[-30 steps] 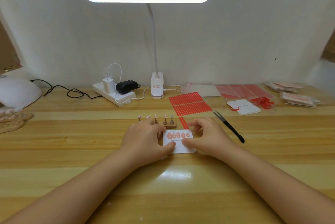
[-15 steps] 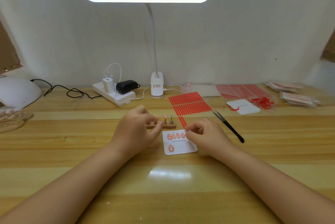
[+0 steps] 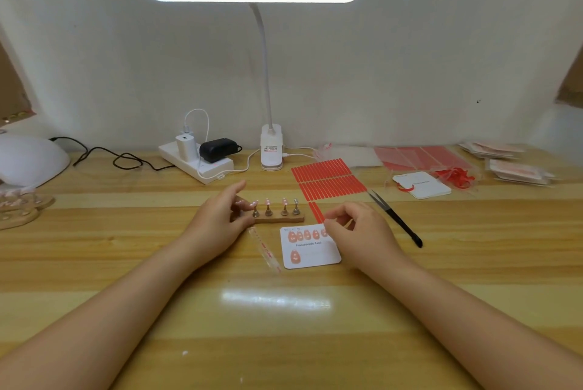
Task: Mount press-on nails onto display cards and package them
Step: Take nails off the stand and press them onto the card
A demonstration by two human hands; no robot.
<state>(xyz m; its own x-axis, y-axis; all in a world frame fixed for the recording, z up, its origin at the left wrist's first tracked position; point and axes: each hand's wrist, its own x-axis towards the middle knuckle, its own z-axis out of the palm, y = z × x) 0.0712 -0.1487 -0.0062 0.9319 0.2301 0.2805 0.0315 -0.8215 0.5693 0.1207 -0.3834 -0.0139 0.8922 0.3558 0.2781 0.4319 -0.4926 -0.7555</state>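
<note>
Head view, looking down on a wooden desk (image 3: 94,263). The white display card (image 3: 310,247) lies flat at centre, printed "Handmade Nail", with a row of pink press-on nails (image 3: 303,235) along its top and a single one lower left. The right hand (image 3: 356,232) covers the card's upper right corner, fingers curled; whether it holds anything cannot be told. Behind the card, a wooden nail stand (image 3: 277,217) bears pegs topped with nails. The left hand (image 3: 220,219) pinches a pink nail at the stand's left end. A clear strip (image 3: 265,247) lies just left of the card. Beyond: red adhesive strips (image 3: 326,179), black tweezers (image 3: 394,219), a clip lamp (image 3: 270,149), a power strip (image 3: 202,165), packaged sets (image 3: 517,168) at far right.
</note>
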